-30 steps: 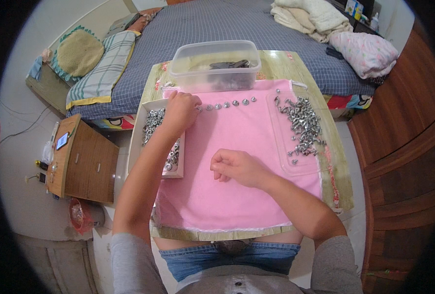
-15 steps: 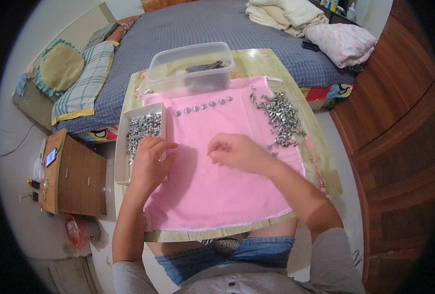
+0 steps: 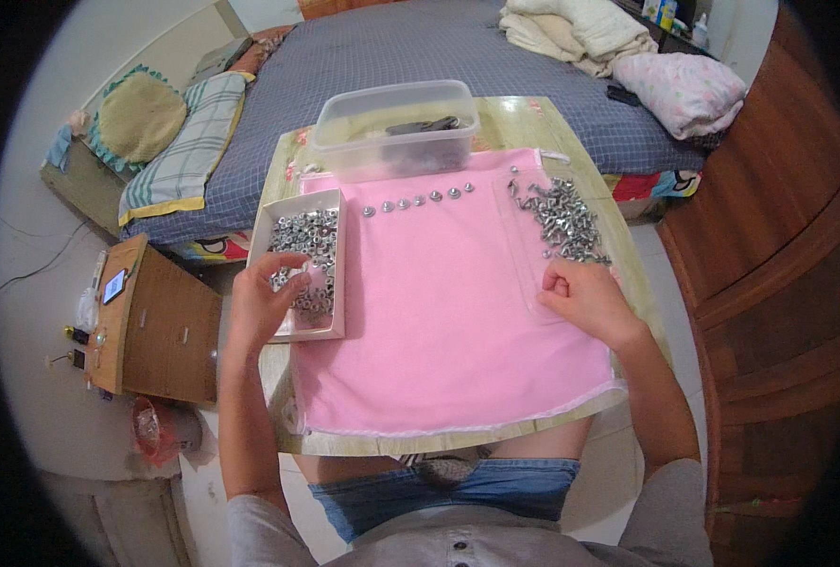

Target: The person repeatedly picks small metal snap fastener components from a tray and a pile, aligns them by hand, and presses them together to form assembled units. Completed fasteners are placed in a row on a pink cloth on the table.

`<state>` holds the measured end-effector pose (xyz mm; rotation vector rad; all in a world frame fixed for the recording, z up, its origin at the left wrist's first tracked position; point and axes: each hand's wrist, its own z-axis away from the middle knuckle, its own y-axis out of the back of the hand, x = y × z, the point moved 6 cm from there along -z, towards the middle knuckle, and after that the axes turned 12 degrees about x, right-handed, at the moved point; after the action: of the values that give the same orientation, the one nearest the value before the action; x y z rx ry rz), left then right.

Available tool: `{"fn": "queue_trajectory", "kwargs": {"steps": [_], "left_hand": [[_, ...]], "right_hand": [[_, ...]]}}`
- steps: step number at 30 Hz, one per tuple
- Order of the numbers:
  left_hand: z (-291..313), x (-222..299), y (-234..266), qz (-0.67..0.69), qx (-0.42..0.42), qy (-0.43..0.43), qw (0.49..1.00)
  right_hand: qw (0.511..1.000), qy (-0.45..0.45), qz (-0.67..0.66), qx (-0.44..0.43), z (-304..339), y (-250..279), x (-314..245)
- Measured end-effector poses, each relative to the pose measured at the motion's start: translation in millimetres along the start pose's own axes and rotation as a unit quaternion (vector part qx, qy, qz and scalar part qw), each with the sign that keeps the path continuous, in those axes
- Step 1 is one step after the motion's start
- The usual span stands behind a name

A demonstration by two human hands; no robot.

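Pink cloth (image 3: 448,312) covers most of a small table (image 3: 524,118), its near hem hanging at the 6 o'clock edge just above the person's lap. Left hand (image 3: 267,304) at 9 o'clock, fingers curled down into a shallow white tray of metal nuts (image 3: 304,248) that sits on the cloth's left border; whether a nut is pinched I cannot tell. Right hand (image 3: 585,300) at 3 o'clock, fingers bunched together at the near end of a loose pile of bolts (image 3: 563,219) (something small may be between the fingertips, too small to confirm). A row of assembled pieces (image 3: 418,200) lies along 12 o'clock, just in front of a clear plastic tub (image 3: 396,128) at the far table edge. Open room: the cloth's whole centre, between both hands, is bare; the bolt pile runs close to the right table edge. Against half a second ago, the hands have spread apart from the middle, left onto the tray, right to the bolts. A wooden side cabinet (image 3: 155,321) stands beside the table at 9 o'clock.
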<state>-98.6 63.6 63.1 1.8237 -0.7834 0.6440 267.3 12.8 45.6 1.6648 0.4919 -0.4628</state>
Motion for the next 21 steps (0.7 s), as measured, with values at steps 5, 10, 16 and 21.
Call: {"fn": "queue_trajectory", "kwargs": {"steps": [5,10,16,21], "left_hand": [[-11,-22,8,-0.043,-0.016,0.006,0.999],[-23,-29,-3,-0.096,-0.041,0.018,0.994],[-31,-29,-15,-0.135,-0.044,-0.003,0.990],[-33,-27,-19,-0.160,-0.037,-0.031,0.986]], "right_hand": [[0.999,0.006,-0.047,0.011,1,-2,4],[0.998,0.024,-0.043,0.031,1,-2,6],[0.996,0.043,-0.066,0.052,-1,-4,5],[0.985,-0.007,-0.159,0.064,-4,-4,0]]}}
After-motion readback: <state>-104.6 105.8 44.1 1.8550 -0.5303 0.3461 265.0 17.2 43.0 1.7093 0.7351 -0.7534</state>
